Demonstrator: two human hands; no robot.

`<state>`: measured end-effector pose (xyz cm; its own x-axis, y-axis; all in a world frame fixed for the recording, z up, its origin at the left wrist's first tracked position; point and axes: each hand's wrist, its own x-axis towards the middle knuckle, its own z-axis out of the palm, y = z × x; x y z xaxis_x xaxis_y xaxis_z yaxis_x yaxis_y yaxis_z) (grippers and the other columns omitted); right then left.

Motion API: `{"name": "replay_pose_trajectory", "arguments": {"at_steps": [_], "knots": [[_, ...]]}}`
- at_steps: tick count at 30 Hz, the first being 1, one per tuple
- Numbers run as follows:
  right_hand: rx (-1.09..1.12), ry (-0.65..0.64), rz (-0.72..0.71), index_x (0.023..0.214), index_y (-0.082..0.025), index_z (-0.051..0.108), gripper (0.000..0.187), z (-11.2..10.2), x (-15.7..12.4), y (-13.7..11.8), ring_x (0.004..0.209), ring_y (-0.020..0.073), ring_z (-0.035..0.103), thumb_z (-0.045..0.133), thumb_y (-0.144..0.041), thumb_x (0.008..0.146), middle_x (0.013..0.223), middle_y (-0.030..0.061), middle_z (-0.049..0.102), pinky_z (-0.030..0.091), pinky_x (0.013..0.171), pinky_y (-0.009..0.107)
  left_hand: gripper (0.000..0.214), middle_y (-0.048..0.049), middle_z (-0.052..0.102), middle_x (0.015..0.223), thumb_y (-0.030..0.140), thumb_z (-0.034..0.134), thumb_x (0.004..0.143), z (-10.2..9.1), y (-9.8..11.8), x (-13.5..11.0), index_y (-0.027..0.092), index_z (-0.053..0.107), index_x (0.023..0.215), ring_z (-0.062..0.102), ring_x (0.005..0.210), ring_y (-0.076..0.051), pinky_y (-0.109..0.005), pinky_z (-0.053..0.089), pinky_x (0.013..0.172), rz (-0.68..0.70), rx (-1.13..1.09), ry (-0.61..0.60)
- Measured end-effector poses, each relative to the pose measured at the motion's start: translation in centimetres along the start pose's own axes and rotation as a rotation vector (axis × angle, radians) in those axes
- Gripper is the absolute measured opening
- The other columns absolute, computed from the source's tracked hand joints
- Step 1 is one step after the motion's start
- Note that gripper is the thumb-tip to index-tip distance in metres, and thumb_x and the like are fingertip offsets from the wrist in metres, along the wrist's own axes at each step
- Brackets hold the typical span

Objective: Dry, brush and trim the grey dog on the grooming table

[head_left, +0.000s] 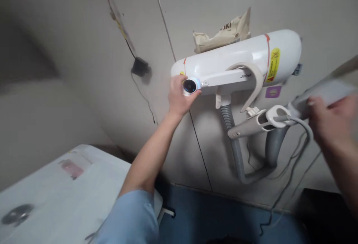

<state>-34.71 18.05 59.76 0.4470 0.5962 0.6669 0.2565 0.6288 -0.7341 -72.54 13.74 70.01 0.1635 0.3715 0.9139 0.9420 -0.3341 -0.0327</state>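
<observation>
From the head camera, the white unit sits at the wall, its long body tilted up toward its right end. At its left end the person's left grip is closed round a small dial knob with a dark face and bluish glow; fingers lie behind and thumb along the lower edge, probably so that the face is free to read and the rim can be worked. The right grip, off beyond the unit's right end, looks curled about a pale tube, though blur hides how firmly; judging by its lie, it is held aside so the other arm has room at the dial. A ribbed grey hose drops from the unit's underside and loops back up below its right end, the slack presumably there to let the tube travel. Also below that end, a pale holder and a curved hook seem shaped to park such a part within reach. A beige packet rests along the unit's top, likely using it as a handy ledge. Left of the unit, a black adapter hangs against the wall by its lead. Below and left of the unit stands a white counter, with a blurred pink item lying on it.
</observation>
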Motion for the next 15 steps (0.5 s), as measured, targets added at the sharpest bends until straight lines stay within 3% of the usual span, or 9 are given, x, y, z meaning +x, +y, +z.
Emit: {"name": "replay_pose_trajectory", "arguments": {"at_steps": [3,7,10,15], "knots": [[0.087,-0.204,0.235,0.092,-0.024,0.053,0.046,-1.2,-7.8,1.0,0.068,0.0185,0.058,0.074,-0.054,0.062,0.083,0.0061,0.063,0.048,0.067,0.038,0.059,-0.0113,0.052,0.125,0.05,0.07,0.075,-2.1,-1.0,1.9,0.024,0.046,0.122,0.048,0.121,-0.03,-0.047,0.042,0.1,0.181,-0.032,-0.162],[0.095,-0.241,0.407,0.086,-0.028,0.054,0.045,-2.6,-16.1,2.8,0.067,0.0227,0.057,0.077,-0.048,0.053,0.073,0.003,0.06,0.049,0.063,0.038,0.062,-0.0106,0.052,0.123,0.046,0.073,0.071,-3.7,-1.2,2.5,0.023,0.046,0.123,0.049,0.117,-0.029,-0.048,0.042,0.1,0.262,-0.074,-0.255],[0.138,-0.251,0.508,0.084,-0.028,0.053,0.043,-3.6,-20.6,3.9,0.067,0.0233,0.058,0.078,-0.047,0.054,0.073,0.0023,0.061,0.049,0.064,0.039,0.063,-0.01,0.052,0.125,0.045,0.073,0.07,-3.9,-1.1,2.6,0.023,0.047,0.123,0.049,0.117,-0.029,-0.048,0.041,0.102,0.326,-0.123,-0.355],[0.214,-0.259,0.658,0.088,-0.024,0.055,0.052,-4.2,-25.6,3.8,0.073,0.0228,0.061,0.078,-0.055,0.053,0.079,0.0035,0.064,0.051,0.067,0.036,0.073,-0.0127,0.051,0.129,0.054,0.074,0.068,-4.7,-1.4,3.2,0.022,0.047,0.128,0.049,0.118,-0.03,-0.048,0.042,0.101,0.388,-0.148,-0.409]]}}
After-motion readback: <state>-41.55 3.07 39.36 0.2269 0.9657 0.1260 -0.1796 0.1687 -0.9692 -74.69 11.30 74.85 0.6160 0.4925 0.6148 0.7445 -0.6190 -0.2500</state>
